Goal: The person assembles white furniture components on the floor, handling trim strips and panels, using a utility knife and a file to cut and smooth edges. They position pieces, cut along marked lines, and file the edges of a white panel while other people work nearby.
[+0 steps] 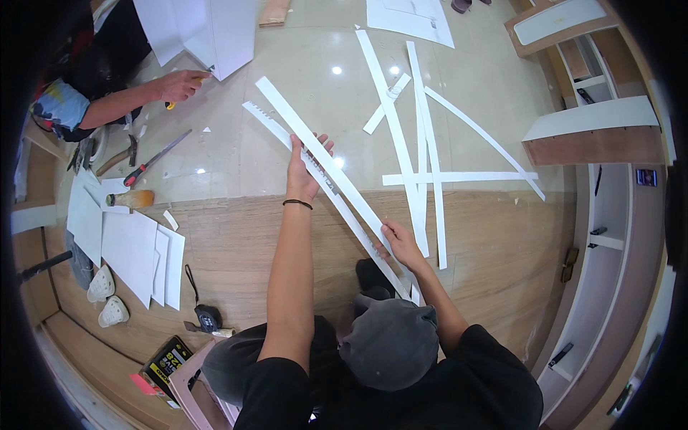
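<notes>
Two long narrow white strips slant across the middle, side by side. One is a plain white strip point(340, 177); the other, a marked strip point(269, 127), has ragged dark patches along its face. My left hand point(304, 168) is closed around both near their upper part, thumb on the left and fingertips showing past the right edge. Lower down, my right hand point(403, 245) pinches the plain strip by its edge. Beside my right arm the strips' lower ends come close together; whether they join there I cannot tell.
More white strips point(395, 129) lie crossed on the tiles. At upper left another person's hand point(183, 86) holds a small tool against a white panel point(222, 36). A screwdriver point(147, 165), white sheets point(129, 247), shoes point(113, 312) and a tape measure point(208, 317) lie left; cabinets point(591, 251) stand right.
</notes>
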A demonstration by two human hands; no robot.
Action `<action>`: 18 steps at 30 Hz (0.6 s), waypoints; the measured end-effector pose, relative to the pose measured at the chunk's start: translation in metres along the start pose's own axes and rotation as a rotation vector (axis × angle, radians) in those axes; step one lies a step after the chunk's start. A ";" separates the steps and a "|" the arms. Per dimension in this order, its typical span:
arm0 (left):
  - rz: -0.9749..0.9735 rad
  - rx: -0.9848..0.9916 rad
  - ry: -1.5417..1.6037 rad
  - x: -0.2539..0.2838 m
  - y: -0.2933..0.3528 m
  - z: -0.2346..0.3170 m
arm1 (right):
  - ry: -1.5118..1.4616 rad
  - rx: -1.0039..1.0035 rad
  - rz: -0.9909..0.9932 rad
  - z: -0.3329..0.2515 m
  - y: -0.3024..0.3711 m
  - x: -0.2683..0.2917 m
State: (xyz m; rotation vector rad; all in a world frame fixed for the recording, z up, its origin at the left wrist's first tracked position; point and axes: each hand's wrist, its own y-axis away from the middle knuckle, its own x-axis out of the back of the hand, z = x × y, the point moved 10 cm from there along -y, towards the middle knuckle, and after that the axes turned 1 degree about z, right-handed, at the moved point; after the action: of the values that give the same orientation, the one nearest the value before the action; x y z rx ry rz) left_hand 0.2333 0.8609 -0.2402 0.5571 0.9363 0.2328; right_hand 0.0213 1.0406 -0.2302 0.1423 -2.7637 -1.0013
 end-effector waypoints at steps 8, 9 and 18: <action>-0.017 -0.033 0.049 0.002 0.002 -0.001 | 0.046 0.332 0.075 -0.047 0.000 -0.010; -0.016 -0.034 0.071 0.004 0.001 -0.001 | 0.315 0.392 0.167 -0.058 0.005 -0.007; 0.050 0.014 0.286 0.030 -0.013 -0.007 | 0.626 0.573 0.272 -0.082 0.035 -0.034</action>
State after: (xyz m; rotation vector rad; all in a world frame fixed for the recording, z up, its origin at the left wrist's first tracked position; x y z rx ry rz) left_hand 0.2446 0.8649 -0.2716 0.5700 1.2025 0.3573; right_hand 0.0716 1.0215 -0.1510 0.1280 -2.3066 -0.0481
